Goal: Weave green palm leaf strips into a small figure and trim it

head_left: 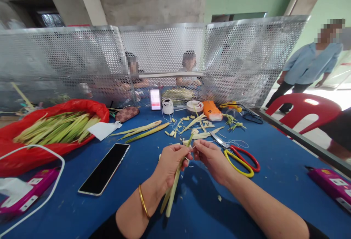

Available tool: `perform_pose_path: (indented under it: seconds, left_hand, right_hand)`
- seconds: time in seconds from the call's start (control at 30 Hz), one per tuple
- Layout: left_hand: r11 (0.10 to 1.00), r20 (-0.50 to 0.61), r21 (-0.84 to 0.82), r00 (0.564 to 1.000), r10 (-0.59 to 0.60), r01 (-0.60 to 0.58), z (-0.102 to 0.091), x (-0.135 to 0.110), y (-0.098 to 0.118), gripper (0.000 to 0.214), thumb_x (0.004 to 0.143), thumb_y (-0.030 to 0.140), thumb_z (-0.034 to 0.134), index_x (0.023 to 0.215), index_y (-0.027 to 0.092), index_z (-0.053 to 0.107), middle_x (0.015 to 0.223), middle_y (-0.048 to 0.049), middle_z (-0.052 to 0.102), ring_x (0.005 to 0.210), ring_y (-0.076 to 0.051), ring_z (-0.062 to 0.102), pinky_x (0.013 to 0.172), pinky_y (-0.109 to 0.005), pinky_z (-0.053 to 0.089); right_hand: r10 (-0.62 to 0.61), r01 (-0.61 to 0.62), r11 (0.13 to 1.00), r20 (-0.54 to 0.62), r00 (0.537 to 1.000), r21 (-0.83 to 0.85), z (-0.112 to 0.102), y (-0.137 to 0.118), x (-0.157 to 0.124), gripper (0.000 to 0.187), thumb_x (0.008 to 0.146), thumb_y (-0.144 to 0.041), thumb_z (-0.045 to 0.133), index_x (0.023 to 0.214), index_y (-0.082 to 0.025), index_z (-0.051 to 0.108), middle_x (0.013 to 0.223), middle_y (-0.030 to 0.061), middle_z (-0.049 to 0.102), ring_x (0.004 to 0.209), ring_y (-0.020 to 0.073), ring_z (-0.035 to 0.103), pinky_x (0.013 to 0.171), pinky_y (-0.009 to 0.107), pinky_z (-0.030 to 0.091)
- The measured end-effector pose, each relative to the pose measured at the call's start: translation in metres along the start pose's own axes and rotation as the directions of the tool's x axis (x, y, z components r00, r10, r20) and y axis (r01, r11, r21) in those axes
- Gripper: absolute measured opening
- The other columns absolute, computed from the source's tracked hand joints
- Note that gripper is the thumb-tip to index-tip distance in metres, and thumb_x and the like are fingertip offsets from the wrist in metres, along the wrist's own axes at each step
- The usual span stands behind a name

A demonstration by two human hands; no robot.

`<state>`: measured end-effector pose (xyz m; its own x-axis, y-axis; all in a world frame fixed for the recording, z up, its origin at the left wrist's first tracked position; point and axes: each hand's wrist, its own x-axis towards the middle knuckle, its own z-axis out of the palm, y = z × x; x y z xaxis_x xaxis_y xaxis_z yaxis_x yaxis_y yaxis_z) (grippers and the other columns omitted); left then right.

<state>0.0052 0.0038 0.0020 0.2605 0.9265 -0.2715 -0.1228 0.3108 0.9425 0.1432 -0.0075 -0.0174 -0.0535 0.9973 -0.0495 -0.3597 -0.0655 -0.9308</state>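
My left hand (171, 160) is closed around long pale green leaf stalks (172, 197), whose lower ends point down towards me. Close beside it, my right hand (210, 155) pinches what looks like a thin white thread (191, 164) next to the stalks' upper part. A small pale knob (195, 131) shows at the top of the bundle. To the right of my right hand lie scissors (242, 161) with one red and one yellow handle, blades apart. Cut leaf pieces (172, 133) and loose thread are scattered beyond my hands.
A red plastic bag (90, 106) of leaves and a black phone (104, 169) lie left. Thread spool (168, 107), tape roll (195, 106), orange packet (212, 111) and lit phone (155, 99) stand before a perforated metal screen (164, 45). Purple power strips lie at both sides. People are beyond.
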Motion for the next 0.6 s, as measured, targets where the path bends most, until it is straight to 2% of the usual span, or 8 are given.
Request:
perform_pose_path:
  seconds: [0.13,0.3,0.6]
  left_hand:
    - [0.999,-0.037,-0.023,0.999,0.027,-0.028,-0.0012,0.0016,-0.0010,0.014,0.067,0.024,0.069,0.061,0.012,0.064,0.057,-0.0002,0.059,0.041,-0.004,0.044,0.037,-0.015,0.029]
    - [0.999,-0.063,0.018,0.997,0.051,-0.050,-0.0011,0.0021,-0.0034,0.016,0.068,0.027,0.070,0.066,0.012,0.067,0.059,-0.0010,0.061,0.041,-0.005,0.046,0.037,-0.015,0.032]
    - [0.998,-0.090,0.032,0.995,0.048,-0.045,0.0002,0.0001,-0.0023,0.018,0.067,0.029,0.071,0.070,0.011,0.070,0.060,-0.0021,0.062,0.041,-0.005,0.048,0.036,-0.016,0.032]
  right_hand:
    - [-0.074,0.061,0.987,-0.086,0.994,-0.147,0.0013,0.0001,0.0005,0.028,0.065,-0.045,0.079,0.071,-0.018,0.071,0.066,-0.0003,0.062,0.062,0.0117,0.048,0.063,0.026,0.040]
    - [-0.133,0.103,0.971,-0.134,0.982,-0.215,0.0031,-0.0017,-0.0003,0.024,0.059,-0.041,0.081,0.065,-0.019,0.073,0.064,0.0015,0.064,0.061,0.0145,0.051,0.062,0.029,0.043]
    - [-0.158,0.118,0.957,-0.135,0.978,-0.264,0.0008,0.0019,0.0009,0.020,0.065,-0.038,0.077,0.068,-0.018,0.073,0.066,0.0022,0.066,0.059,0.0146,0.051,0.061,0.029,0.043]
